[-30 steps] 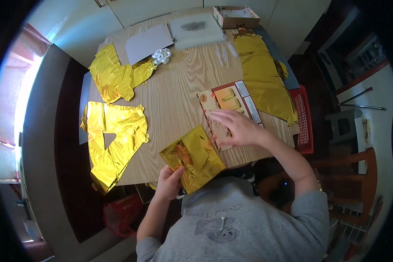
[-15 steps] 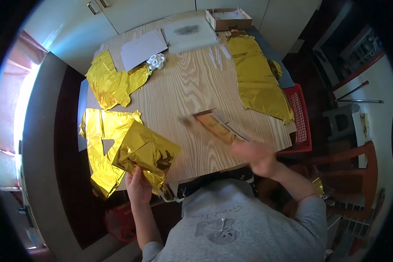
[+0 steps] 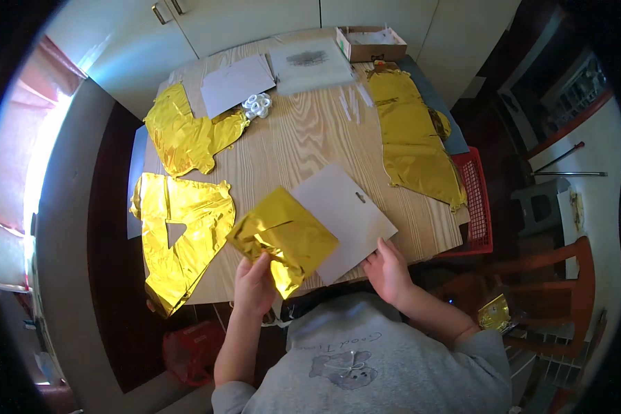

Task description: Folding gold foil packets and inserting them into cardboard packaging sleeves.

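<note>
Between the thumb and fingers of my left hand (image 3: 254, 284) is a folded gold foil balloon (image 3: 293, 231), its lower corner crumpled. My right hand (image 3: 391, 272) grips the near right edge of a white card (image 3: 348, 214) with a small hanger slot. The folded foil overlaps the card's left part, both above the table's front edge. Nearest to my left hand, a flat gold foil balloon (image 3: 210, 210) with a triangular hole lies on the table. Another flat gold foil balloon (image 3: 176, 138) lies beyond it. A third, longer gold foil balloon (image 3: 410, 138) lies along the right side.
Farther back on the wooden table (image 3: 290, 148) are white cards (image 3: 234, 83), white ribbon rolls (image 3: 257, 105), a clear plastic sheet (image 3: 293, 79), thin white straws (image 3: 352, 107) and a cardboard box (image 3: 372, 52). A red basket (image 3: 483, 200) stands at the right edge, near a wooden chair (image 3: 581, 297).
My right hand has brought the card leftward and turned its plain white side up, against the foil. My left hand has moved right with the folded foil balloon.
</note>
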### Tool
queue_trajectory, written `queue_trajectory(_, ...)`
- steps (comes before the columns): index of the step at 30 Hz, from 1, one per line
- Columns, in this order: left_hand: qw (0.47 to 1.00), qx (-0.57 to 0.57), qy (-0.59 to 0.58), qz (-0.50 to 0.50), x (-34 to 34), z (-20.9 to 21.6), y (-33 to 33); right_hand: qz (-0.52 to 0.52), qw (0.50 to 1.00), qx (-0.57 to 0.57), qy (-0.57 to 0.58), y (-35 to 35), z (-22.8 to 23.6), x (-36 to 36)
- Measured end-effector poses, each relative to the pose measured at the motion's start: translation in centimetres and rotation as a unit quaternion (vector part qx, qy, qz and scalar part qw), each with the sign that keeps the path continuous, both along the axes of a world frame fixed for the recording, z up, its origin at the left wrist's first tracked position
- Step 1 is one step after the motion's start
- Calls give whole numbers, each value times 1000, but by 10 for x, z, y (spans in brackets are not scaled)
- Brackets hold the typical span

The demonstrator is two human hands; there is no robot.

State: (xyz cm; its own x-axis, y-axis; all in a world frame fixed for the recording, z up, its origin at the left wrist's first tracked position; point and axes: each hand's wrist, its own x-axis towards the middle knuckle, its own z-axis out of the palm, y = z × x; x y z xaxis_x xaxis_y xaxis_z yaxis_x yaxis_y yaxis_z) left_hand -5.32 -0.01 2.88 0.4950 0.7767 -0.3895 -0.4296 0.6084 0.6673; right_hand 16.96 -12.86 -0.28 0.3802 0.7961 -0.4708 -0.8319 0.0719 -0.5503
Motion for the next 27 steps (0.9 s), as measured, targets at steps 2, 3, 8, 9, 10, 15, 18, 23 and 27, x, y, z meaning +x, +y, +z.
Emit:
queue_trajectory(2,999,-25,17,-32,11,-12,1,29,999,33,-28,-17,9,2)
queue_trajectory(3,998,-34,28,-48,17,-16,2,50,998,35,-31,-28,17,5)
queue_trajectory(8,992,-69,69,-82,42,-19,-2,137,983,-9,-124,-75,21,11)
queue_trajectory(9,991,-70,76,-84,46,-18,-5,190,961,22,-201,-77,28,16)
queue_trajectory(10,990,-72,82,-84,49,-17,-7,242,929,54,-276,-76,31,23)
queue_trajectory(15,986,-79,116,-94,54,-15,-12,204,576,162,-775,-8,34,83)
queue_trajectory(18,984,-72,125,-101,58,-17,-13,230,529,176,-798,42,22,99)
queue_trajectory(23,979,-67,141,-128,68,-13,-9,270,408,211,-846,96,-9,108)
queue_trajectory(27,975,-52,145,-159,74,-18,0,308,409,205,-834,101,-18,112)
